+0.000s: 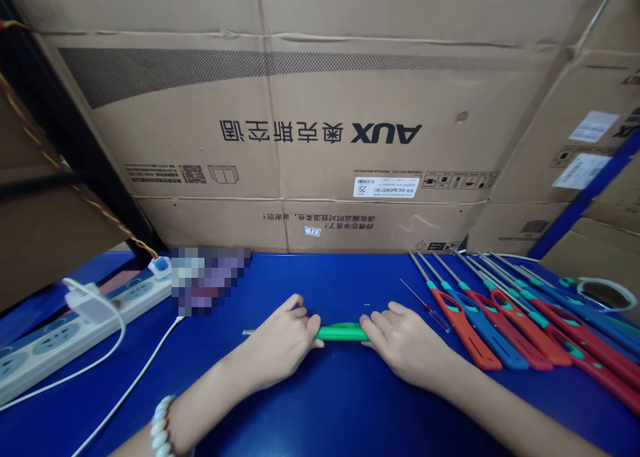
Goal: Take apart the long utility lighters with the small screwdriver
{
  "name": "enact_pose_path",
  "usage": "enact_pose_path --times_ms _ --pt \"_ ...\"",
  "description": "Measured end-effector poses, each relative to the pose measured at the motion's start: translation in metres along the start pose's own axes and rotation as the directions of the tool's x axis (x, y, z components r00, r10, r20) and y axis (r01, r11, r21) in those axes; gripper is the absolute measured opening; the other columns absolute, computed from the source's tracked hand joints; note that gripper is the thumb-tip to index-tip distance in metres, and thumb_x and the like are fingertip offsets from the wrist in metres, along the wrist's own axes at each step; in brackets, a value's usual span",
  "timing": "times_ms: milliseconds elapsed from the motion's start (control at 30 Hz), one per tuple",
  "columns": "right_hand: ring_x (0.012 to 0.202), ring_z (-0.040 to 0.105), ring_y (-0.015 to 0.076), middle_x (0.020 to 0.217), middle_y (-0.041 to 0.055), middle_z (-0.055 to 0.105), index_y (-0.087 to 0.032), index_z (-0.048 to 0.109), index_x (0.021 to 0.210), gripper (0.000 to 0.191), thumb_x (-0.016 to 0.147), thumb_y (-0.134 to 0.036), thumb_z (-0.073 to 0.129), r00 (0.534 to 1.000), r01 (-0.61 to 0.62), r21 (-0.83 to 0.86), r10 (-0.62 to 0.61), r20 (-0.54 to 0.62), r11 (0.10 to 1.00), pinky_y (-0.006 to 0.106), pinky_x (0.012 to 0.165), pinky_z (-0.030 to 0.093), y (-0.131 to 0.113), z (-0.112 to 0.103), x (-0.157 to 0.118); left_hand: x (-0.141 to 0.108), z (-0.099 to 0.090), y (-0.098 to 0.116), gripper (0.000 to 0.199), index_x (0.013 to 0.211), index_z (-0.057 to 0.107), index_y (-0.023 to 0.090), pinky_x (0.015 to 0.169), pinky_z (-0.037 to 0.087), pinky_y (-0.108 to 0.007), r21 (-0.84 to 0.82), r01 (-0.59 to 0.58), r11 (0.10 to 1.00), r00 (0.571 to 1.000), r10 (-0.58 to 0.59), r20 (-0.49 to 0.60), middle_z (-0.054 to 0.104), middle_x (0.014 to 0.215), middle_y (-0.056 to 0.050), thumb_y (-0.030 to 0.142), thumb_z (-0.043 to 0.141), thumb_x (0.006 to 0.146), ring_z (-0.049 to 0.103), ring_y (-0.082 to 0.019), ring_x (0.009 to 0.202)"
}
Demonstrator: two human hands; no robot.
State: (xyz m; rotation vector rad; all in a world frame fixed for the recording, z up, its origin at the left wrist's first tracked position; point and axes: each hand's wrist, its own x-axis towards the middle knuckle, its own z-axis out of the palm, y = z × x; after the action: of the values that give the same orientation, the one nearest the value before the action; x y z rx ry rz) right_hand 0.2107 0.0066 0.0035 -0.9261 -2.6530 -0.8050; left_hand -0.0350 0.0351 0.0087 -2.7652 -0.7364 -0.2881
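Observation:
A green long-nosed lighter [344,332] lies crosswise between my hands, just over the blue table. My left hand [277,337] is closed around its left part, and the metal tip pokes out beyond my wrist side. My right hand [400,340] grips the other end of the green body. Fingers cover both ends of the handle, so its trigger cannot be made out. To the right of my right hand rests a small screwdriver [440,318] with a clear purple handle and thin shaft.
Several long-nosed lighters, including an orange one [467,334] and a blue one [493,330], lie in a row at right. A white power strip [125,300] with plugs and cables runs along the left. Cardboard [320,97] walls the back. A blurred-out object [215,277] lies back left.

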Motion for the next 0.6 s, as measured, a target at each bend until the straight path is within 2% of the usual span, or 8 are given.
enact_pose_path --times_ms 100,200,300,367,433,500,600 --pt "0.061 0.062 0.0218 0.078 0.0110 0.068 -0.009 0.060 0.100 0.021 0.096 -0.017 0.040 1.000 -0.028 0.047 0.028 0.008 0.998 0.036 0.069 0.037 0.005 -0.004 0.002 0.001 -0.002 -0.002 0.046 0.076 0.051 0.016 0.076 0.037 -0.038 -0.036 0.024 0.999 0.999 -0.025 -0.027 0.053 0.062 -0.002 0.031 0.016 0.103 0.048 -0.018 0.054" --pt "0.063 0.062 0.0201 0.077 0.0059 0.068 -0.015 0.057 0.094 0.015 0.096 -0.024 0.046 0.983 -0.161 0.207 0.139 0.116 0.965 0.034 0.071 0.037 0.010 -0.009 0.004 0.003 -0.006 -0.004 0.038 0.085 0.053 0.016 0.084 0.036 -0.040 -0.071 0.076 0.995 0.985 -0.086 -0.151 0.060 0.073 -0.003 0.030 0.022 0.103 0.054 -0.019 0.065" --pt "0.064 0.061 0.0203 0.074 0.0022 0.067 -0.019 0.055 0.090 0.015 0.096 -0.028 0.046 0.925 -0.351 0.312 0.274 0.265 0.883 0.030 0.064 0.037 0.014 -0.013 0.005 0.002 -0.014 -0.002 0.023 0.107 0.051 0.016 0.094 0.030 -0.043 -0.090 0.142 0.986 0.920 -0.165 -0.355 0.063 0.101 -0.009 0.029 0.033 0.102 0.056 -0.024 0.098" --pt "0.065 0.061 0.0214 0.073 0.0022 0.066 -0.020 0.056 0.093 0.016 0.097 -0.030 0.044 0.875 -0.460 0.335 0.356 0.328 0.822 0.028 0.059 0.035 0.015 -0.014 0.005 0.001 -0.018 0.001 0.016 0.108 0.050 0.017 0.093 0.031 -0.041 -0.144 0.167 0.975 0.869 -0.215 -0.446 0.062 0.106 -0.009 0.026 0.039 0.100 0.053 -0.024 0.105" --pt "0.068 0.063 0.0213 0.074 0.0019 0.066 -0.020 0.055 0.096 0.017 0.098 -0.031 0.043 0.840 -0.529 0.394 0.397 0.371 0.752 0.026 0.058 0.035 0.015 -0.015 0.006 -0.001 -0.018 0.003 0.010 0.099 0.050 0.018 0.087 0.034 -0.038 -0.228 0.172 0.958 0.842 -0.263 -0.471 0.062 0.097 -0.007 0.022 0.041 0.098 0.054 -0.022 0.096" --pt "0.071 0.064 0.0206 0.077 0.0018 0.066 -0.021 0.055 0.096 0.018 0.099 -0.032 0.041 0.826 -0.556 0.467 0.396 0.400 0.687 0.026 0.059 0.036 0.014 -0.015 0.007 -0.002 -0.017 0.004 0.010 0.093 0.049 0.018 0.083 0.035 -0.036 -0.294 0.189 0.937 0.836 -0.310 -0.452 0.061 0.090 -0.005 0.020 0.041 0.097 0.054 -0.020 0.088" --pt "0.074 0.064 0.0209 0.081 0.0028 0.067 -0.021 0.055 0.096 0.017 0.098 -0.031 0.042 0.828 -0.552 0.486 0.380 0.412 0.677 0.026 0.060 0.037 0.011 -0.016 0.008 -0.002 -0.014 0.002 0.013 0.101 0.051 0.017 0.084 0.035 -0.037 -0.274 0.254 0.928 0.842 -0.351 -0.410 0.060 0.099 -0.007 0.022 0.040 0.097 0.053 -0.022 0.095"
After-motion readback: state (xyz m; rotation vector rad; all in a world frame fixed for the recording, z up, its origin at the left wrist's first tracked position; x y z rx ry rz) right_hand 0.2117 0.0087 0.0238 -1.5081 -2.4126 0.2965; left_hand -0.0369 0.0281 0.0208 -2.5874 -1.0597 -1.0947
